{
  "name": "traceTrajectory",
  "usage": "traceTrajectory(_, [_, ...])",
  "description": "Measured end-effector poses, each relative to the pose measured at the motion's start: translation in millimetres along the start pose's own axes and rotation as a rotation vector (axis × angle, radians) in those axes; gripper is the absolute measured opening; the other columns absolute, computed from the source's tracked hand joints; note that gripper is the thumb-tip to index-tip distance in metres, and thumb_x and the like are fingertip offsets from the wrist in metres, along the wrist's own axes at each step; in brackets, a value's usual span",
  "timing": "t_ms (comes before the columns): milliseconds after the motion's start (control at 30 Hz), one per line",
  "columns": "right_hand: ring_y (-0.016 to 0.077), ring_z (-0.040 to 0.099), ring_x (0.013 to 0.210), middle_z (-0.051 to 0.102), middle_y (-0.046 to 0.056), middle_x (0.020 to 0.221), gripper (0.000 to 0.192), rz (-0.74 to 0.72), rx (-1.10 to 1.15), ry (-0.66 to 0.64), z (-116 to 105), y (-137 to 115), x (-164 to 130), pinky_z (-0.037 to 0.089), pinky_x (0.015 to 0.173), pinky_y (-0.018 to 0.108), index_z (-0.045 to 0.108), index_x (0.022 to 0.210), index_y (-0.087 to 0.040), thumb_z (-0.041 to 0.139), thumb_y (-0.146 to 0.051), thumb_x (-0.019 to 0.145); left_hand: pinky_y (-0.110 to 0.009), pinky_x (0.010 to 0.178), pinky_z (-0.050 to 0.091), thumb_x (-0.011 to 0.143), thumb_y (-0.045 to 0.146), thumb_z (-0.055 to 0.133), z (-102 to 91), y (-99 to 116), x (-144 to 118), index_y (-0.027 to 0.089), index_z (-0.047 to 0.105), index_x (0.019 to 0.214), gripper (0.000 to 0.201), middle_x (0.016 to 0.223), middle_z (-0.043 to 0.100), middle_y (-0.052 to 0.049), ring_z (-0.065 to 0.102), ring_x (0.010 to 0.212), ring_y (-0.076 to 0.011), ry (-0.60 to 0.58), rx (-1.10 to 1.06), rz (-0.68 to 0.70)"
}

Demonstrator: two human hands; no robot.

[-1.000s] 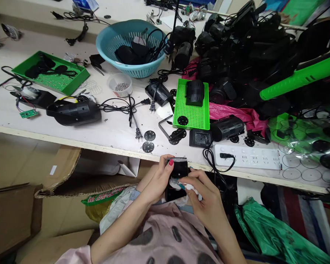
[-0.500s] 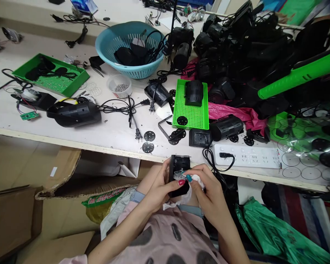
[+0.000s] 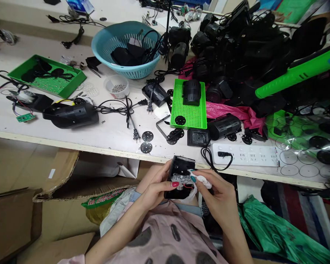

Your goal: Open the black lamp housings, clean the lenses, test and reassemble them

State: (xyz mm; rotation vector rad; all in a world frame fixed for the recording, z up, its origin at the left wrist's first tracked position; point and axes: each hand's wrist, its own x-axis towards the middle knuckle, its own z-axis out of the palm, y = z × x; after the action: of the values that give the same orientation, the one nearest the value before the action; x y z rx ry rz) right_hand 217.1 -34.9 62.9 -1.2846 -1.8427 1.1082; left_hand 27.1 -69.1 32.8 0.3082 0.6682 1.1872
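Since the earlier frames, the black housing (image 3: 180,176) has been tilted so that its open face with the clear lens piece (image 3: 181,178) now turns up toward the camera, and the right hand has shifted rightward off it. The housing is held below the near edge of the workbench (image 3: 71,128), over the person's lap. The left hand (image 3: 156,185) grips the housing from the left, fingers curled round its side, thumb pressed on the lens piece. The right hand (image 3: 218,196) pinches a white cloth (image 3: 202,180) between thumb and forefinger, its tip touching the housing's right edge. On the bench lie a white power strip (image 3: 247,158) to the right, a small green tray (image 3: 191,110) farther back, and a blue basket (image 3: 126,47) at the far side.
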Motion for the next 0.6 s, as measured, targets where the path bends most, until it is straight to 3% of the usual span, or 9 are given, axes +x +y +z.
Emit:
traceTrajectory(200, [0.0184,0.066,0.088,0.073,0.001,0.097,0.012,0.17,0.078,-0.03,-1.7,0.3,0.1,0.05,0.075,0.027,0.073,0.101,-0.026,0.064,-0.03,0.093,-0.025,0.091,0.045,0.073,0.015,0.072,5.6,-1.7,1.3,0.025,0.066,0.131,0.059,0.119,0.071,-0.003,0.059,0.115,-0.0256,0.033,0.008,0.011])
traceTrajectory(300, [0.0168,0.062,0.077,0.071,0.001,0.089,0.014,0.276,0.17,0.006,1.0,2.0,-1.2,0.048,0.067,0.026,0.071,0.098,-0.025,0.067,-0.036,0.091,-0.026,0.089,0.046,0.074,0.016,0.072,6.4,-2.3,2.1,0.023,0.067,0.128,0.055,0.122,0.07,-0.004,0.059,0.113,-0.0261,0.051,0.018,0.022])
traceTrajectory(467, [0.0189,0.059,0.098,0.062,0.002,0.102,0.009,0.176,0.185,-0.04,1.1,0.6,0.4,0.045,0.085,0.029,0.07,0.096,-0.027,0.062,-0.029,0.094,-0.029,0.096,0.043,0.075,0.016,0.072,4.1,-2.8,0.4,0.026,0.065,0.132,0.058,0.126,0.069,-0.004,0.056,0.121,-0.028,0.053,0.032,0.02])
traceTrajectory(600, [0.0182,0.053,0.102,0.053,0.002,0.106,0.019,0.165,0.191,-0.164,-3.6,5.9,0.4,0.04,0.085,0.028,0.07,0.107,-0.032,0.056,-0.024,0.096,-0.032,0.097,0.042,0.073,0.021,0.075,0.3,-2.3,-1.4,0.025,0.061,0.136,0.064,0.13,0.066,-0.005,0.051,0.127,-0.0328,0.043,0.098,0.003])
